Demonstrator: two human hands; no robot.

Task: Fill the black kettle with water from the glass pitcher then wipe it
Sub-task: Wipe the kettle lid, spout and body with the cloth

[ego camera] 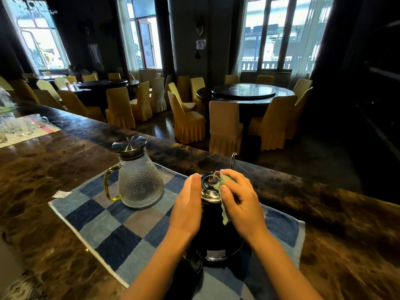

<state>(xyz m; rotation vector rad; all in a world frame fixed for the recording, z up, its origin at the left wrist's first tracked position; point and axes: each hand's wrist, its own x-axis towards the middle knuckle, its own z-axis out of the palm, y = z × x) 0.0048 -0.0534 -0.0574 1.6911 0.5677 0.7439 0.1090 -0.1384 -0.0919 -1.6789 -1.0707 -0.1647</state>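
Observation:
The black kettle (213, 230) stands upright on a blue checked mat (121, 230), its chrome lid and knob showing between my hands. My left hand (188, 211) lies flat against the kettle's left side, fingers together. My right hand (240, 202) presses a pale green cloth (223, 191) onto the lid and right shoulder of the kettle. The glass pitcher (139, 182), dimpled, with a metal lid and a yellow-green handle, stands on the mat to the left, apart from both hands. The kettle's right side is hidden by my right hand.
The mat lies on a dark marbled counter (54, 169). Several glasses sit on a tray (19, 128) at far left. A small white paper scrap (61, 194) lies by the mat's left corner. A thin metal spout (233, 160) rises behind the kettle. Beyond the counter are round tables and yellow-covered chairs.

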